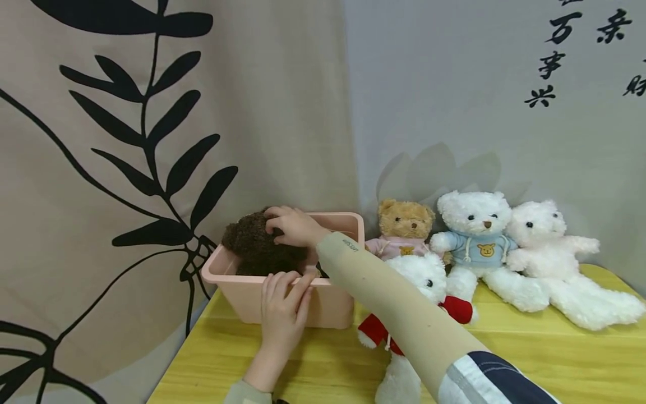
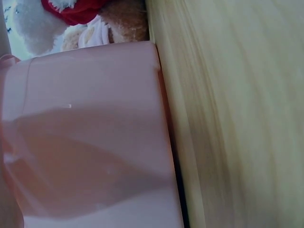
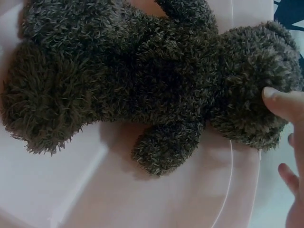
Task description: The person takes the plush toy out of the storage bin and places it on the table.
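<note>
The dark brown plush bear [image 1: 257, 247] was found lying inside the pink tub [image 1: 282, 308] on the yellow table [image 1: 555, 359]. Its head was gripped by the curled fingers of the right hand [image 1: 292, 226]. The tub's near rim was held by the left hand [image 1: 282, 306], fingers hooked over it.

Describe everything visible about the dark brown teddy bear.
The dark brown teddy bear has curly, shaggy plush fur, a round head and stubby limbs. It lies inside the pink bin on the yellow table, its head rising above the rim. The right hand grips its head; the left hand holds the bin's front rim.
</note>
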Demonstrator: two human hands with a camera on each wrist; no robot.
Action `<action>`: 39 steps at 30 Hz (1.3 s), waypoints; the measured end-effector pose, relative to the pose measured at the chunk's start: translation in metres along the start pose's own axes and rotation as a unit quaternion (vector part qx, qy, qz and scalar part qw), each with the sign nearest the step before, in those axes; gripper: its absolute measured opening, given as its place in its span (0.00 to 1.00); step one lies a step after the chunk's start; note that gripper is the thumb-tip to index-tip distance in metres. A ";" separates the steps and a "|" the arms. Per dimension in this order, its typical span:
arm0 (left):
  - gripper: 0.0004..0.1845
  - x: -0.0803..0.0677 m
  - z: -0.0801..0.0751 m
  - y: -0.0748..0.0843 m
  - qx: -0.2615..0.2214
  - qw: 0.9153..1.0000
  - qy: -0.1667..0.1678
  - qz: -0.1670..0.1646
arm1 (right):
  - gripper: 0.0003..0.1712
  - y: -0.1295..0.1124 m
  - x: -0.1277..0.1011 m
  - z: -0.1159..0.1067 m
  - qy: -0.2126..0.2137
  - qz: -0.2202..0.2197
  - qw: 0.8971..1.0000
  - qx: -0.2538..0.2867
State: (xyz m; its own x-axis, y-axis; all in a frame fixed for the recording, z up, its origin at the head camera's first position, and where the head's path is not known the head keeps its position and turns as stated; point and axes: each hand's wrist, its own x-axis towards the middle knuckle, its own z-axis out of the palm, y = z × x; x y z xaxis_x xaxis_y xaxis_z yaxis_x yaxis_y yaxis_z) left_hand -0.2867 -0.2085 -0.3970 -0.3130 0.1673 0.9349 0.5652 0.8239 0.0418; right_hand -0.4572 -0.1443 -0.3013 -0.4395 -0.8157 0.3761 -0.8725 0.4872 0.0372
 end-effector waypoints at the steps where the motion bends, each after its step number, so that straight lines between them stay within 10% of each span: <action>1: 0.14 0.000 0.000 0.000 0.002 1.000 0.000 -0.001 | 0.08 0.000 0.000 0.000 0.002 0.000 1.000 0.000; 11: 0.15 0.001 0.002 0.000 0.006 1.000 0.001 0.001 | 0.15 0.000 0.003 0.001 -0.061 0.004 0.998 0.033; 20: 0.14 0.002 0.007 0.004 0.009 1.000 0.002 -0.002 | 0.66 0.003 0.000 0.004 -0.054 0.031 0.995 0.072; 39: 0.13 0.001 0.009 0.005 0.017 1.000 0.007 0.003 | 0.72 0.004 -0.009 -0.001 -0.081 0.043 0.995 0.036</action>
State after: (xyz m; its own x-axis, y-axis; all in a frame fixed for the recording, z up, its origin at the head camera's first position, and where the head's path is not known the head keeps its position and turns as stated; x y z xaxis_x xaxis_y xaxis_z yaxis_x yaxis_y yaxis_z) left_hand -0.2909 -0.1992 -0.3990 -0.2982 0.1654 0.9401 0.5404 0.8411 0.0234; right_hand -0.4565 -0.1349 -0.3033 -0.5366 -0.8144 0.2209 -0.8407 0.5386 -0.0566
